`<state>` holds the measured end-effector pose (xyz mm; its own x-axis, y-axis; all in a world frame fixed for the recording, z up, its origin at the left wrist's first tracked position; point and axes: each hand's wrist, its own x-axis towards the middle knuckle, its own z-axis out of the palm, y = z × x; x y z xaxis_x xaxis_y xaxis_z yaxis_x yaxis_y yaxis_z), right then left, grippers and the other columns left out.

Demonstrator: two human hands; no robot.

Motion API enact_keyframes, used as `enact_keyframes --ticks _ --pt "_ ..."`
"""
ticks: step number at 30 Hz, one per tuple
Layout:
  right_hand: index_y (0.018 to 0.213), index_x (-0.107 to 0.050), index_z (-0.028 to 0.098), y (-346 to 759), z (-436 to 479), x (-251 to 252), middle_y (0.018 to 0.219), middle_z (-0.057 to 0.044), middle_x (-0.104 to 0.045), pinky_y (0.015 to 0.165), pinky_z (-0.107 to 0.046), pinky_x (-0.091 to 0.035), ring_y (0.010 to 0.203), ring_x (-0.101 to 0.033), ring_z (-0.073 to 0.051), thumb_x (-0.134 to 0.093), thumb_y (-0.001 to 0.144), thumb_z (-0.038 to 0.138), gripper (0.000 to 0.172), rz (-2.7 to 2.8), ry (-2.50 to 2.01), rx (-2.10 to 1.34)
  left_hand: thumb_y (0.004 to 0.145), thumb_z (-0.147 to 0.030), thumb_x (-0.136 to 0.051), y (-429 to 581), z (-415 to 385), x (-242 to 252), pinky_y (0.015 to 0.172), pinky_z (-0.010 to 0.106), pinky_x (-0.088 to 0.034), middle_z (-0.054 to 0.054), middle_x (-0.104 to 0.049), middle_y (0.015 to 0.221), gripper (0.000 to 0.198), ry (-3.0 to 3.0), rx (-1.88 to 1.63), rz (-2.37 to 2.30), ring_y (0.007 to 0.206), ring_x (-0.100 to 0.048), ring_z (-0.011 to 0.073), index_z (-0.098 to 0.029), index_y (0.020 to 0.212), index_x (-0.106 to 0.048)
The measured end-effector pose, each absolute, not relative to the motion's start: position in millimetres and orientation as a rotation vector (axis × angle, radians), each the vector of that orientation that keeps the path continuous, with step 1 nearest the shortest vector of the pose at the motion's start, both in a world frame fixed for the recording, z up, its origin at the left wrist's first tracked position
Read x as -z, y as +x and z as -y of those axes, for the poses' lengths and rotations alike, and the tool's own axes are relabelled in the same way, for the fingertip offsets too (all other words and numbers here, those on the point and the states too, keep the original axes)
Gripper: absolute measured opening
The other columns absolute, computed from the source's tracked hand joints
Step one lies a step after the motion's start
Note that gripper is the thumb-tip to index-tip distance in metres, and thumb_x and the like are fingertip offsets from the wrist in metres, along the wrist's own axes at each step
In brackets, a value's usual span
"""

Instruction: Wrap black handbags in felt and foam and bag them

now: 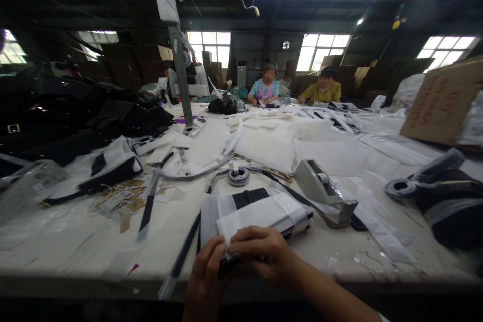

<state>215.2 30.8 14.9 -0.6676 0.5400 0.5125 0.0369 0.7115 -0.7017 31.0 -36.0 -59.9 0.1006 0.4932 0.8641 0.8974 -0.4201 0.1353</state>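
Lower middle of frame: black item (pixel 252 196) partly wrapped in white paper (pixel 260 216), lying near the front edge of the bench (pixel 94 246). My left hand (pixel 207 271) and right hand (pixel 266 249) are both pinching the paper at its near left corner, fingertips close together; can't tell what the hidden fingers do underneath.

Risks, my guess: thin paper could tear or crease if I pull the pinched corner hard. Fold could spring open if I let go, since I see no tape at my fingers. Bundle might tip off if dragged toward me, being so near the edge. Strap in plastic (pixel 183 249), just left, pokes past the edge and could snag my left wrist. Tape dispenser (pixel 326 196), right of centre, could get knocked by my right arm swinging wide.
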Motion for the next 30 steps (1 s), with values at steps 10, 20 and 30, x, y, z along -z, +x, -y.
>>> enact_keyframes --ticks 10,20,30 --pt "0.113 -0.065 0.018 224 -19 -3 0.105 -0.008 -0.074 0.108 -0.037 -0.044 0.115 -0.063 -0.017 -0.057 0.095 0.014 0.02 2.269 -0.234 -0.363 0.101 -0.03 -0.045 28 34 46 0.096 0.03 -0.049 0.011 -0.068 0.12 0.034 -2.098 1.072 1.294 0.111 -0.064 0.0196 -0.013 0.126 -0.059" --pt "0.137 -0.052 0.011 283 11 44 0.131 -0.019 -0.062 0.106 -0.049 -0.048 0.127 -0.055 -0.029 -0.062 0.092 0.045 0.058 2.502 -0.59 -0.071 0.101 -0.025 -0.045 29 35 37 0.097 0.032 -0.045 0.007 -0.069 0.12 0.033 -2.17 1.001 1.355 0.108 -0.063 0.0202 -0.014 0.13 -0.057" --pt "0.103 -0.069 0.015 241 21 44 0.096 -0.006 -0.077 0.096 -0.036 -0.056 0.093 -0.072 -0.018 -0.043 0.1 0.012 0.027 2.225 -0.536 0.115 0.099 -0.026 -0.052 33 29 24 0.096 0.032 -0.044 0.008 -0.069 0.119 0.035 -2.149 0.985 1.35 0.107 -0.063 0.0205 -0.012 0.13 -0.057"
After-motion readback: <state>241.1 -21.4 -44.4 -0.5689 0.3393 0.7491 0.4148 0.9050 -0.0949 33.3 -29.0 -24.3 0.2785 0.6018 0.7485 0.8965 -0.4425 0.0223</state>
